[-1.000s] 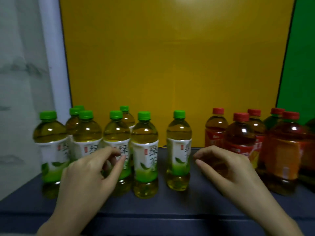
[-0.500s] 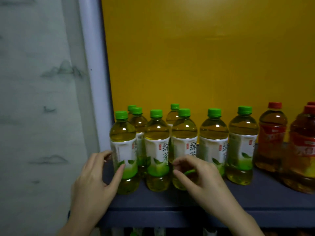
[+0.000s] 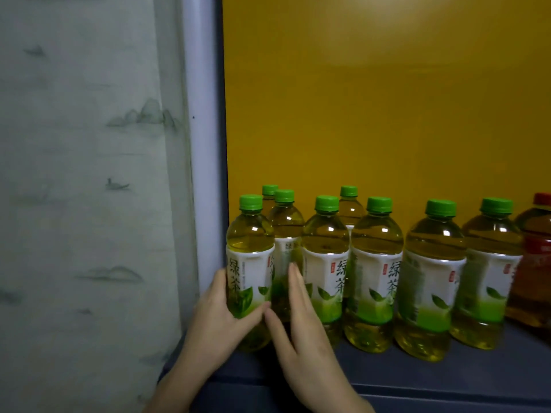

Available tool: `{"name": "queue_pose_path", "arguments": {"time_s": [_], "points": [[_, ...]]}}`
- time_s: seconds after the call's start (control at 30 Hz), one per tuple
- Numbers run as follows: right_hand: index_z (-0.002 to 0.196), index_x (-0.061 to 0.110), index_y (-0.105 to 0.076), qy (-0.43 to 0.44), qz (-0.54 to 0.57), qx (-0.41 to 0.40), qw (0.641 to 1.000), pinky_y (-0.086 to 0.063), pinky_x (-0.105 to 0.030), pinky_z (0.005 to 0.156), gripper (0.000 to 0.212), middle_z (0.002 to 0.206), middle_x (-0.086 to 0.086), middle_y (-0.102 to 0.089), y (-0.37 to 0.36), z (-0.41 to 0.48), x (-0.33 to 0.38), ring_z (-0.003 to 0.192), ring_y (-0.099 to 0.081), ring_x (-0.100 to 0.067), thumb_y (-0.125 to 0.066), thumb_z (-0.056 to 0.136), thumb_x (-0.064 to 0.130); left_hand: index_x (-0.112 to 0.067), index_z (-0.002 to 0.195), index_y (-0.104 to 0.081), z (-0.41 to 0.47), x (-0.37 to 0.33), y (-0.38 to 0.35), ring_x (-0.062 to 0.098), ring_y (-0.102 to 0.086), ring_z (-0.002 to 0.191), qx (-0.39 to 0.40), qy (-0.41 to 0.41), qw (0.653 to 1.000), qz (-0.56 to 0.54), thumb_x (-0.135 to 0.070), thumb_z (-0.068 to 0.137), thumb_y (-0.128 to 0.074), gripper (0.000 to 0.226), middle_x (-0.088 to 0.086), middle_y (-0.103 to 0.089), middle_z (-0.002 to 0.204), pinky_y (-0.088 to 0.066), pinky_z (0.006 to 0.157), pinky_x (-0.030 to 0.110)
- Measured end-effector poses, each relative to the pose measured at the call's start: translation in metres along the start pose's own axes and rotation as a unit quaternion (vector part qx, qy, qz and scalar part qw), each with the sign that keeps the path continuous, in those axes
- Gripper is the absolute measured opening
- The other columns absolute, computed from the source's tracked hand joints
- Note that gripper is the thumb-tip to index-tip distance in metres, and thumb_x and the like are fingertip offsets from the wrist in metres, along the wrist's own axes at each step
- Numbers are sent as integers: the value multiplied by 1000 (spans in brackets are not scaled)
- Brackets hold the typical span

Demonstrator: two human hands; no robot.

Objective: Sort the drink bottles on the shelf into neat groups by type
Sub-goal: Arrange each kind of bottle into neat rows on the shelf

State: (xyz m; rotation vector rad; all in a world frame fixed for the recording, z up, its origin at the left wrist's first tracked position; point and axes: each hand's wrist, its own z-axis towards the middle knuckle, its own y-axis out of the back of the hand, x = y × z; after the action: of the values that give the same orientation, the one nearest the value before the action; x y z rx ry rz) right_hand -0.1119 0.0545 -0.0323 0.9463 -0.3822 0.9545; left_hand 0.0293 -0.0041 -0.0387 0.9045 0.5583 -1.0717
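Note:
Several green-capped green tea bottles stand on the dark shelf (image 3: 387, 380) in front of a yellow back panel. My left hand (image 3: 219, 317) holds the leftmost green tea bottle (image 3: 250, 263), thumb across its front and fingers behind its left side. My right hand (image 3: 301, 332) lies with straight fingers in the gap between that bottle and the second front bottle (image 3: 325, 263), fingertips reaching a bottle in the back row (image 3: 285, 228). A red-capped tea bottle (image 3: 536, 263) shows at the right edge.
A white post (image 3: 202, 174) and a grey patterned curtain (image 3: 89, 204) close off the shelf's left end, right beside the leftmost bottle. Two more green tea bottles (image 3: 429, 281) stand in the front row further right. The shelf's front strip lies bare.
The view has swung left. My left hand has closed round the leftmost bottle. My right hand has moved left from the third bottle into the gap beside it.

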Motion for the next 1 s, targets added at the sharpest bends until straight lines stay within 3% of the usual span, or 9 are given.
{"name": "queue_pose_path", "arguments": {"time_s": [0.1, 0.3, 0.37, 0.47, 0.57, 0.63, 0.7, 0.83, 1.0], "points": [[135, 41, 15, -3, 11, -40, 999, 4, 4, 102, 70, 146, 31, 12, -14, 5, -2, 130, 12, 24, -41, 96, 26, -37, 103, -50, 6, 13, 13, 7, -64, 96, 12, 5, 999, -31, -60, 47, -73, 66, -14, -65, 104, -55, 83, 37], [142, 34, 8, -17, -19, -191, 981, 1, 0, 107, 77, 155, 14, 3, -48, 24, -3, 140, 5, 8, -49, 92, 20, -40, 100, -49, 35, 34, 39, 2, -61, 100, 68, 10, 995, -70, -50, 52, -83, 60, -19, -63, 106, -54, 87, 35], [147, 24, -5, -13, -43, -238, 970, -4, -5, 111, 72, 155, 7, -9, -56, 31, -2, 142, -6, -1, -50, 91, 16, -41, 99, -48, 49, 45, 42, 3, -61, 101, 90, 9, 993, -73, -48, 54, -82, 57, -20, -62, 107, -53, 89, 35], [140, 18, -31, 33, -99, -285, 953, -16, -6, 109, 56, 140, 8, -34, -63, 37, 1, 134, -25, 0, -48, 87, 12, -40, 101, -47, 70, 60, 42, 5, -59, 104, 120, 11, 989, -83, -33, 65, -81, 49, -20, -59, 108, -51, 93, 39], [135, 20, -40, 42, -134, -267, 953, -20, -6, 107, 51, 132, 14, -41, -65, 45, 3, 128, -29, 7, -45, 86, 9, -38, 105, -45, 85, 67, 36, 11, -59, 108, 130, 12, 988, -87, -44, 59, -80, 58, -13, -60, 111, -50, 94, 43], [138, 23, -35, 27, -142, -239, 960, -18, -7, 109, 56, 135, 18, -35, -68, 52, 2, 128, -23, 14, -43, 85, 7, -31, 109, -45, 93, 70, 29, 15, -59, 108, 124, 14, 988, -91, -48, 56, -77, 64, -5, -61, 115, -50, 93, 43], [143, 22, -21, 16, -148, -185, 972, -10, -9, 113, 61, 144, 15, -23, -74, 60, 0, 134, -12, 12, -42, 88, 3, -20, 116, -45, 99, 72, 23, 16, -59, 108, 116, 7, 990, -85, -33, 67, -79, 61, 2, -60, 120, -50, 92, 37], [133, 22, 24, -27, -149, -98, 983, 14, -4, 104, 74, 145, 11, 23, -82, 72, -4, 134, 21, 5, -35, 94, 0, -11, 125, -38, 106, 75, 15, 11, -54, 107, 118, 2, 989, -90, -21, 76, -73, 60, -2, -53, 119, -46, 84, 23], [141, 20, 20, -51, -133, -123, 982, 10, -13, 108, 78, 150, 11, 17, -73, 87, -14, 136, 18, 2, -40, 94, 5, -18, 115, -34, 115, 80, 7, 12, -54, 103, 120, 20, 985, -120, -12, 76, -72, 55, 0, -53, 117, -45, 80, 22]]}}
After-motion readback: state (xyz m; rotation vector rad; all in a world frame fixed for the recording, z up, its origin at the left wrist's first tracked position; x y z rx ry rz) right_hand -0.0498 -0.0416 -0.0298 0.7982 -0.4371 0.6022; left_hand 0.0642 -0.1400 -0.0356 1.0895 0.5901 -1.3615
